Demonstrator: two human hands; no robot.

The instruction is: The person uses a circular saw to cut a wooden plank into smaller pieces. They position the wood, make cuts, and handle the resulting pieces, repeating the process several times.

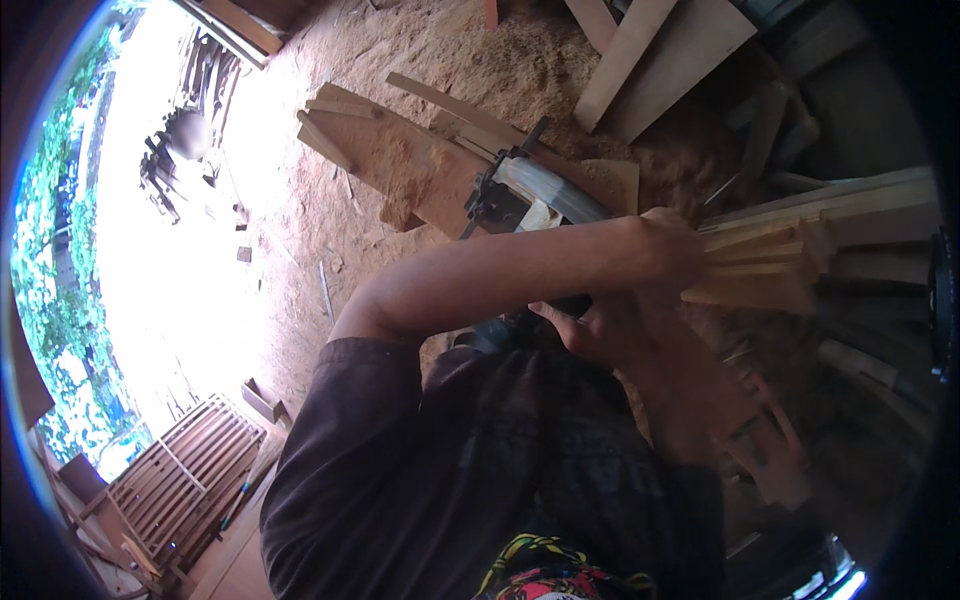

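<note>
My left arm reaches across my body to the right, and my left hand (662,250) is bent near the ends of several stacked wooden strips (765,262). Its fingers are mostly hidden, so whether it holds a strip cannot be told. Under that forearm, my right hand (598,332) curls with its thumb against a dark object (574,305), mostly covered by the arm. Beyond the forearm is a machine (545,185) with a pale grey cylindrical body and dark metal fittings, next to a sawdust-covered wooden board (400,165).
Sawdust (480,60) covers the ground ahead. Large wooden boards (670,70) lean at the far right. A slatted wooden frame (185,480) lies at the lower left. Dark equipment (165,165) stands in bright light at the far left.
</note>
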